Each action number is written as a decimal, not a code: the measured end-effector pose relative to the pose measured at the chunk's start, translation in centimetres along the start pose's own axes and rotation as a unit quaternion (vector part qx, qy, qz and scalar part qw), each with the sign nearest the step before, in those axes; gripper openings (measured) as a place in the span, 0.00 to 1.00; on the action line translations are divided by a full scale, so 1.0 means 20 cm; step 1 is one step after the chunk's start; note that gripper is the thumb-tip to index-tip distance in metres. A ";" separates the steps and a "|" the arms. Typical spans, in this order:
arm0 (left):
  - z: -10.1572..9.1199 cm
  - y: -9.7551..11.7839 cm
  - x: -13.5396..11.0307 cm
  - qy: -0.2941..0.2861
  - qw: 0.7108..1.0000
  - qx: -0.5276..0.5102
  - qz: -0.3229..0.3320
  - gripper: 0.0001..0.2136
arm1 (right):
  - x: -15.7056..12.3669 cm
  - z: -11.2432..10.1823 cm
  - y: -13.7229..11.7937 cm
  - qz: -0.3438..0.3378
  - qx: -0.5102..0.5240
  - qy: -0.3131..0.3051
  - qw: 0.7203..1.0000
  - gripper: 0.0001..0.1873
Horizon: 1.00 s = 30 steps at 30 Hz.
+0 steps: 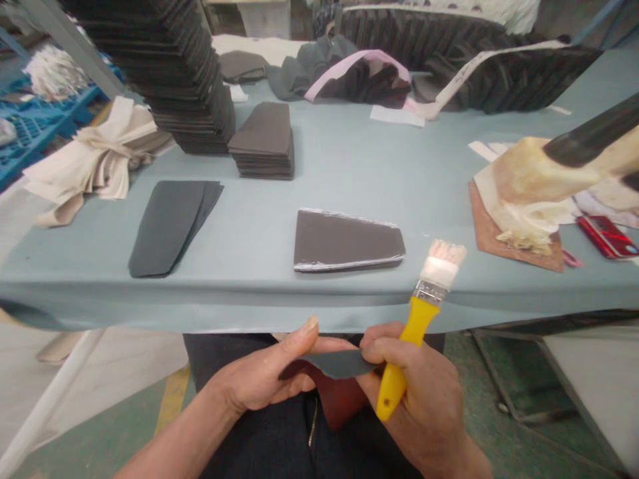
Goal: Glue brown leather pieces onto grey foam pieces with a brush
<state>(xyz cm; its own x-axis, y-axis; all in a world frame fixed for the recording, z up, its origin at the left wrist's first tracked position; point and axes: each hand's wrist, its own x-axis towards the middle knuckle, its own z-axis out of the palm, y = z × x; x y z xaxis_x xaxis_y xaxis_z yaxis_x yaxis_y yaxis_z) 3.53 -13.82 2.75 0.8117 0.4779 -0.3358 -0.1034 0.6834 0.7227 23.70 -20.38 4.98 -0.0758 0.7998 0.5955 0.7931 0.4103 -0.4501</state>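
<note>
Just off the table's [249, 294] front edge, the left hand [272, 372] is holding a curling grey-and-red-brown panel [339, 364] between thumb and fingers; the right hand [432, 386] is pinching its other end while gripping a yellow-handled bristle brush [417, 319]. Bare blue-grey covering is surrounding a tapered, white-edged piece [349, 241]. That pale strip [464, 78] is showing writing, too slanted to read surely.

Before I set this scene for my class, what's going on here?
A person's left hand and right hand hold a bent dark piece, reddish on its other side, in front of the table. The right hand also holds a yellow-handled brush, bristles up. On the table lie a flat piece with white-streaked long edges and, farther back, a low stack.
</note>
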 end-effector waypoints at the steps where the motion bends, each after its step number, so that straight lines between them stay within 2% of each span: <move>1: -0.01 -0.03 0.01 -0.023 0.999 -0.041 -0.001 0.36 | 0.01 0.00 0.00 0.000 -0.005 0.013 1.000 0.07; 4: -0.02 -0.11 0.05 -0.103 0.986 -0.128 0.012 0.43 | 0.04 -0.01 -0.01 0.046 -0.045 0.081 0.995 0.10; 7: -0.02 -0.18 0.08 -0.135 0.982 -0.132 0.018 0.48 | 0.06 -0.01 -0.01 0.106 -0.081 0.146 0.980 0.11; 11: -0.02 -0.22 0.08 -0.116 0.986 -0.122 0.016 0.41 | 0.08 -0.01 0.02 0.154 -0.100 0.180 0.966 0.11; 16: 0.03 -0.24 0.08 -0.107 0.994 -0.026 -0.003 0.32 | 0.05 0.01 0.04 0.185 -0.107 0.215 0.953 0.14; 18: 0.05 -0.24 0.09 -0.077 0.997 0.004 -0.007 0.27 | 0.03 0.03 0.05 0.215 -0.079 0.240 0.943 0.14; 21: 0.06 -0.21 0.10 0.014 0.996 0.084 0.013 0.23 | 0.00 0.05 0.06 0.251 0.028 0.298 0.921 0.15; 23: 0.05 -0.17 0.08 0.046 0.979 0.193 0.038 0.19 | 0.00 0.04 0.08 0.263 0.095 0.326 0.903 0.18; 25: 0.03 -0.09 0.05 0.051 0.944 0.323 0.048 0.16 | 0.01 0.01 0.10 0.270 0.117 0.329 0.897 0.22; 28: -0.02 0.04 -0.02 0.088 0.887 0.451 0.051 0.14 | 0.02 -0.03 0.15 0.279 0.104 0.283 0.912 0.24; 30: -0.04 0.12 -0.04 0.109 0.872 0.474 0.056 0.12 | 0.03 -0.06 0.19 0.289 0.088 0.242 0.922 0.23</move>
<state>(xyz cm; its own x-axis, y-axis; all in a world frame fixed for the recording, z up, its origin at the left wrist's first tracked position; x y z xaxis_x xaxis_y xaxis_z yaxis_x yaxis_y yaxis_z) 2.11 -12.14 4.26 0.6884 0.6761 -0.2626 0.4304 -0.0893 0.8982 27.32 -18.92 4.35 0.6406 0.6360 0.4303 0.5026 0.0765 -0.8611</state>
